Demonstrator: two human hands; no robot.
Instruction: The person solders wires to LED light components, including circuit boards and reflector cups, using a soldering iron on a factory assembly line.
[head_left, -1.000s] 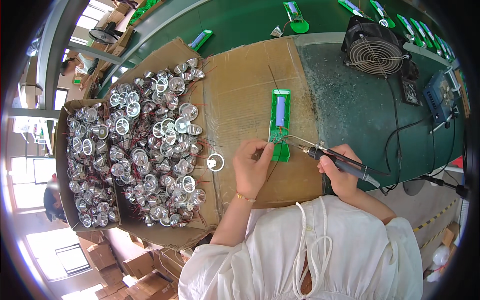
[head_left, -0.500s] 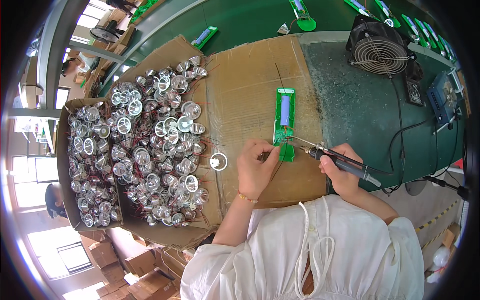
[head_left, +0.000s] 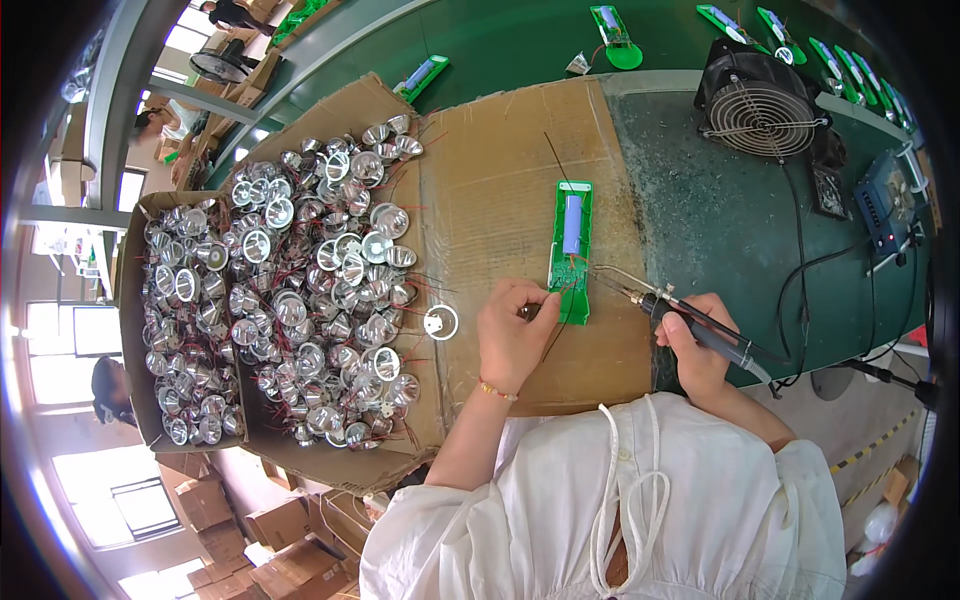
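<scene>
A green plastic housing [head_left: 585, 215] lies lengthwise on the cardboard in front of me. In it are a purple cylindrical battery cell [head_left: 572, 225] and, nearer me, a small circuit board [head_left: 568, 276] with thin wires. My left hand [head_left: 515, 325] is beside the housing's near left edge, thumb and forefinger pinched together; what they hold is too small to make out. My right hand [head_left: 700, 340] grips a soldering iron [head_left: 690, 330] with a thin metal feed tube fixed along it. Its tip points left at the board, slightly right of the housing.
Cardboard boxes full of silvery reflector cups [head_left: 290, 310] stand at the left. One loose white-rimmed reflector [head_left: 440, 322] lies between them and my left hand. A fan [head_left: 762, 115] and a blue soldering station [head_left: 890, 205] with cables are at the right. Several more green housings [head_left: 622, 45] line the far bench.
My right hand has drawn the soldering iron a little to the right, its tip backing off from the board. My left hand keeps its pinch. The whole view has shifted slightly.
</scene>
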